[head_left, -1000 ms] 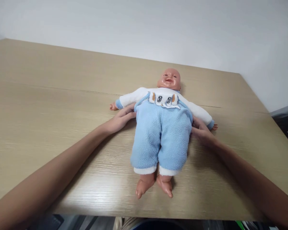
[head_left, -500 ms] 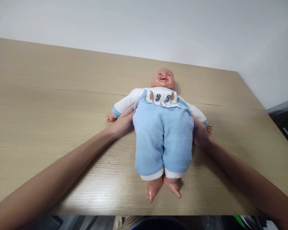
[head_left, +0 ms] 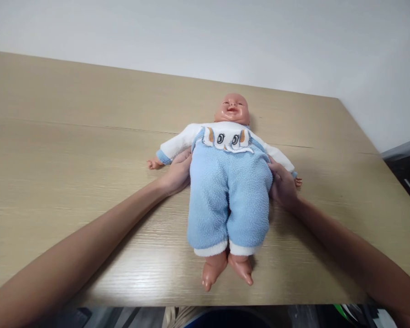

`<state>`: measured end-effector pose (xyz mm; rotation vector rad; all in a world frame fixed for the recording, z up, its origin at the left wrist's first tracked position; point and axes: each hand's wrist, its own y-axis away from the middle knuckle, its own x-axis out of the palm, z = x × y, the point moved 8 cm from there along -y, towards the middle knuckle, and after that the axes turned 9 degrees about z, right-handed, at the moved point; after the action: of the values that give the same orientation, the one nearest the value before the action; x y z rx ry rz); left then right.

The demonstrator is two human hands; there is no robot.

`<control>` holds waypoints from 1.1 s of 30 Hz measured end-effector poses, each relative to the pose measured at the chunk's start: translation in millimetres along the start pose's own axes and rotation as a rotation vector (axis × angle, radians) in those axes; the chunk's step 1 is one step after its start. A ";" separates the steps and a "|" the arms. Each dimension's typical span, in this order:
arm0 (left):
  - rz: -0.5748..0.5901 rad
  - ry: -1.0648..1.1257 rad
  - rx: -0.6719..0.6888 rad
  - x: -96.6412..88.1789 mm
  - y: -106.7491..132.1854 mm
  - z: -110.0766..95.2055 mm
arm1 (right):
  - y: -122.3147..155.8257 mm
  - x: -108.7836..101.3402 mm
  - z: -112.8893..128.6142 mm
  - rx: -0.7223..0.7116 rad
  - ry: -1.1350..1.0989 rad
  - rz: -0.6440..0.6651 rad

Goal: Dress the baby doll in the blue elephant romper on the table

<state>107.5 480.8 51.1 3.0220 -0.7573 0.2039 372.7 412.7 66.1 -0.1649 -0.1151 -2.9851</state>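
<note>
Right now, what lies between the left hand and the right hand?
In the head view, the doll lies between left hand and right hand, which touch its sides.

The left forearm (head_left: pixel 99 241) and right forearm (head_left: pixel 348 246) are bare, slender and tapered toward the wrists. The left hand (head_left: pixel 177 175) and right hand (head_left: pixel 283 186) are bare. Lower clothing: dark blue garment (head_left: pixel 228 320), creased beige cloth (head_left: pixel 180 315).
</note>
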 end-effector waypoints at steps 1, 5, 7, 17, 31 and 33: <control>-0.004 0.004 -0.002 -0.9 -2.2 0.0 | 0.0 0.4 0.2 0.006 -0.009 0.016; -0.004 0.018 0.017 -9.5 -9.4 -4.3 | 0.5 -2.2 2.4 -0.048 -0.095 0.010; 0.022 0.029 0.041 -13.4 -10.8 -9.7 | 0.9 -5.1 4.2 -0.100 -0.109 -0.019; 0.143 -0.195 0.124 -14.2 -8.3 -27.6 | -1.4 -10.2 7.5 -0.122 -0.074 0.010; 0.037 -0.551 0.414 2.0 6.2 -68.4 | 15.0 -1.4 54.4 -0.264 0.357 0.054; 0.012 -0.535 0.426 3.5 5.9 -70.3 | 9.4 4.2 65.4 -0.276 0.402 0.083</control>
<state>99.2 477.5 121.2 3.5218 -0.8454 -0.5360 376.9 408.3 132.0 0.3892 0.3403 -2.8676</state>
